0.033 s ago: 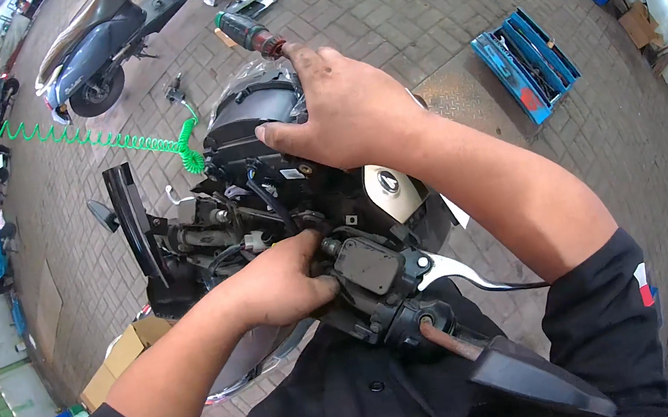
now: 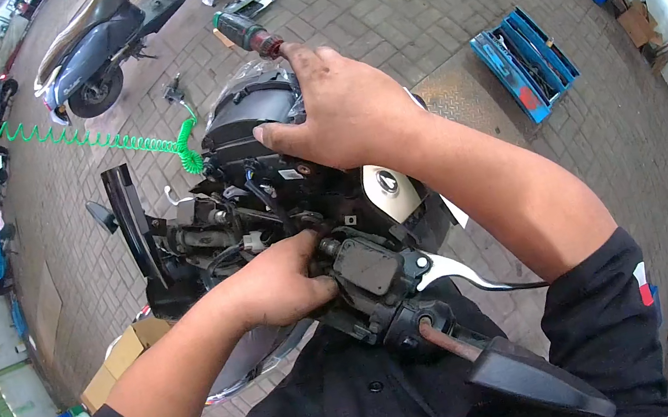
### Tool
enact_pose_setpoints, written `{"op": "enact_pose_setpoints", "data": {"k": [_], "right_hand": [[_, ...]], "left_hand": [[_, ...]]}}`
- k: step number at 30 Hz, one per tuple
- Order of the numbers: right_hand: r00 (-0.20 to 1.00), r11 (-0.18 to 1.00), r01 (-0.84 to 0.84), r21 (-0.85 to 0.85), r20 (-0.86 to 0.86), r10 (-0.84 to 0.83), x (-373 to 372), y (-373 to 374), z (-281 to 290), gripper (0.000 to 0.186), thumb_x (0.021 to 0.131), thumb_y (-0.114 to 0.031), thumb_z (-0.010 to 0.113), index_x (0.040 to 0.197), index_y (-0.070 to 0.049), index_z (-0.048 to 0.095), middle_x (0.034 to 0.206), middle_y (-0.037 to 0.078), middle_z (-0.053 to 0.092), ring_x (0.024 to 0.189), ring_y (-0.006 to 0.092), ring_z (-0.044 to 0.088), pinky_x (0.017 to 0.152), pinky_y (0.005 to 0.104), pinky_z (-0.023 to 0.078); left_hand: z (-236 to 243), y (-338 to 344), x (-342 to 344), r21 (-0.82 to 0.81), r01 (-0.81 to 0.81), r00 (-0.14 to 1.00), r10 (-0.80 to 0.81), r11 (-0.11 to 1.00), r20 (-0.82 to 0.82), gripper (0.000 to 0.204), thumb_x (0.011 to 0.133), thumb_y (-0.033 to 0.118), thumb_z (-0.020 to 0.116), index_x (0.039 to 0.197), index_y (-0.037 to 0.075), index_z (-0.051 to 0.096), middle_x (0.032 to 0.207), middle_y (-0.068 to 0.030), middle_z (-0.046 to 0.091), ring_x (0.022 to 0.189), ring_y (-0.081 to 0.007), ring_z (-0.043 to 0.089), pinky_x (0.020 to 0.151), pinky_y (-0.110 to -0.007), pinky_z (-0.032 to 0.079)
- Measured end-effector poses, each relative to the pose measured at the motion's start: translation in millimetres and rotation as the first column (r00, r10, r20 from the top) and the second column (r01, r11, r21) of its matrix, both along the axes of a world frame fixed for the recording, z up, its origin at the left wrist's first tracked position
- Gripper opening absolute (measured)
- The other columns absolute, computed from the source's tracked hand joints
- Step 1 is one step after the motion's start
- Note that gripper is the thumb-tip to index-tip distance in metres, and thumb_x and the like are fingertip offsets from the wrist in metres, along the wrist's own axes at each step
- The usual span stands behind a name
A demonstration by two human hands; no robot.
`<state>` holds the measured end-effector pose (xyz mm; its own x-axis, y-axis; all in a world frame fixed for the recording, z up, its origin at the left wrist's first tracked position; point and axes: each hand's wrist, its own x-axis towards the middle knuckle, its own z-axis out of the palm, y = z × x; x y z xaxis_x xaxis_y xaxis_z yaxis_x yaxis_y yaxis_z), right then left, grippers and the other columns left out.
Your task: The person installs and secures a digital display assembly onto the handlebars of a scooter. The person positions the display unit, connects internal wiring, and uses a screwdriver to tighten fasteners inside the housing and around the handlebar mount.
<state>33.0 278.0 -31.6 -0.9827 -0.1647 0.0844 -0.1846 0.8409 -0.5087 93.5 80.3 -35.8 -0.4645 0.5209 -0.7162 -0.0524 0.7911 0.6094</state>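
Right hand [image 2: 351, 103]: spread wide near twelve o'clock, seemingly steadying dark housing [image 2: 248, 118].
Left hand [image 2: 275, 281]: beside brake reservoir [image 2: 369, 265]; grip cannot be told.

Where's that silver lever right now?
In the head view, the silver lever is right of centre and below the middle, just right of the squarish black box; the left hand is on that box's other side.

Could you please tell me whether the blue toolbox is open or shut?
The toolbox is open: its two sides are spread apart, showing dark items inside.
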Motion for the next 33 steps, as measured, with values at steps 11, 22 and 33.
{"op": "enact_pose_setpoints", "data": {"k": [11,22,33], "right_hand": [[1.0,1.0,0.0,0.0,-0.007,0.0,2,1,1,0.095,0.084,-0.06,0.068,0.141,0.011,0.041,0.122,0.031,0.06,0.113,0.0411,0.065,0.095,0.043,0.054],[1.0,1.0,-0.009,0.006,-0.021,0.009,5,-1,0,0.098,0.084,-0.06,0.068,0.143,0.012,0.038,0.124,0.031,0.058,0.114,0.0416,0.064,0.095,0.0427,0.054],[0.999,1.0,-0.014,0.004,0.03,0.014,16,0,2,0.102,0.084,-0.059,0.068,0.148,0.012,0.031,0.123,0.033,0.055,0.112,0.0433,0.064,0.094,0.0426,0.055]], "left_hand": [[-10,-1,0,0.124,-0.1,0.986,0.081,0.987,0.143,0.071,0.078,0.01,0.063,0.144,-0.009,0.043,0.123,-0.0272,0.067,0.115,-0.0316,0.066,0.1,-0.035,0.049],[4,6,0,0.01,0.095,0.992,-0.094,0.995,-0.089,0.075,0.077,0.011,0.064,0.145,-0.008,0.041,0.125,-0.0303,0.064,0.12,-0.039,0.062,0.103,-0.039,0.048],[0,-1,8,0.078,0.037,0.997,-0.032,0.996,-0.068,0.065,0.08,0.012,0.063,0.14,-0.006,0.045,0.125,-0.0308,0.063,0.12,-0.0419,0.061,0.103,-0.042,0.048]]}}
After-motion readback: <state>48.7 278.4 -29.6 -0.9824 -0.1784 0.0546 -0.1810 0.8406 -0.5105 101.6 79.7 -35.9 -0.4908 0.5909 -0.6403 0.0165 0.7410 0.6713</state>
